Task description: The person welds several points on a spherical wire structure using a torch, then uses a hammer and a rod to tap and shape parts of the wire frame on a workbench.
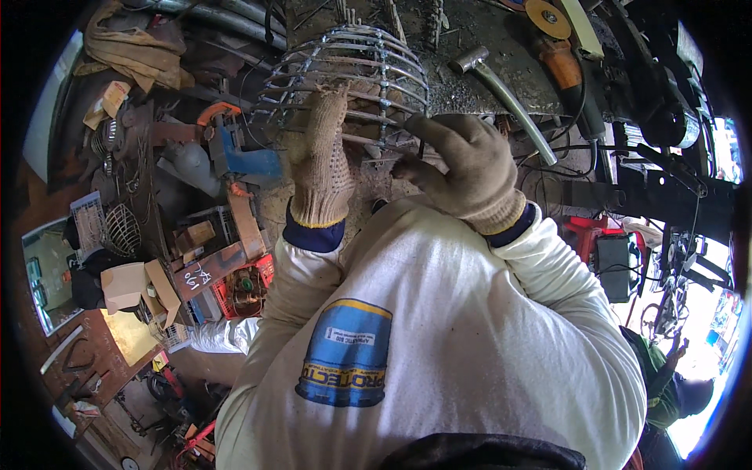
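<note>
A rounded cage of welded metal rods point(384, 59) rests at the near edge of the dark bench, with weld spots where the bars cross. My left hand point(321, 160), in a knitted beige glove, is closed around its near left bars; part of the fingers shows through the gaps. To the right, my right hand point(470, 168) wears a matching glove with a blackened thumb tip. Its thumb and forefinger are apart, with the forefinger close by the cage's lower right rim. Whether that finger touches the rim I cannot tell.
A metal hammer point(505, 98) and an orange angle grinder point(558, 59) lie on the bench point(462, 31) to the right, with black cables nearby. At left are a blue and orange tool point(239, 149), a cardboard box point(133, 286) and a red crate point(262, 270). Another person point(666, 376) is at far right.
</note>
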Demonstrator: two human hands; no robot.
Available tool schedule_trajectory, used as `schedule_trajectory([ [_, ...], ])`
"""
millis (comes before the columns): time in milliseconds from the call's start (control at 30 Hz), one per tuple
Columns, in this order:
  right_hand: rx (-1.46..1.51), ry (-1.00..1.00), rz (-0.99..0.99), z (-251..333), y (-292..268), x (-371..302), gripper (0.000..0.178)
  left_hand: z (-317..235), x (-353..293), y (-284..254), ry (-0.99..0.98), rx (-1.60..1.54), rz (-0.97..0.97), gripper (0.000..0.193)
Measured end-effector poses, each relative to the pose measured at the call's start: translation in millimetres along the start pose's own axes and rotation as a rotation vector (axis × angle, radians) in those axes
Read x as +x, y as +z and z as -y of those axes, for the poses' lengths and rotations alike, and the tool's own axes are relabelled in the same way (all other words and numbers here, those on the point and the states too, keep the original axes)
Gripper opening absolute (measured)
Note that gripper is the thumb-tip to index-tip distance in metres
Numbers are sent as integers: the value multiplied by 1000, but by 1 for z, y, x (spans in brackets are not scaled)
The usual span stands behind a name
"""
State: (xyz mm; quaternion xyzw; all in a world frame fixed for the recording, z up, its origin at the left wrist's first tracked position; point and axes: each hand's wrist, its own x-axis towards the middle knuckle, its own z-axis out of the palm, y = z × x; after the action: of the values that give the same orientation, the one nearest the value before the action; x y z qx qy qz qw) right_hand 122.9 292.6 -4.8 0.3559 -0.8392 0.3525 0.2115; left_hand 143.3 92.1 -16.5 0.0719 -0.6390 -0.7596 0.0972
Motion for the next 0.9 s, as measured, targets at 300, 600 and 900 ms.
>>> schedule_trajectory([
  [300,506,603,-137,-5,15,-29,66,5,4,-3,-75,-250,14,38],
  [600,1603,1066,156,-2,18,-2,46,-9,10,5,29,-525,21,38],
  [900,1241,1217,326,-22,17,15,45,13,21,6,37,-477,61,42],
])
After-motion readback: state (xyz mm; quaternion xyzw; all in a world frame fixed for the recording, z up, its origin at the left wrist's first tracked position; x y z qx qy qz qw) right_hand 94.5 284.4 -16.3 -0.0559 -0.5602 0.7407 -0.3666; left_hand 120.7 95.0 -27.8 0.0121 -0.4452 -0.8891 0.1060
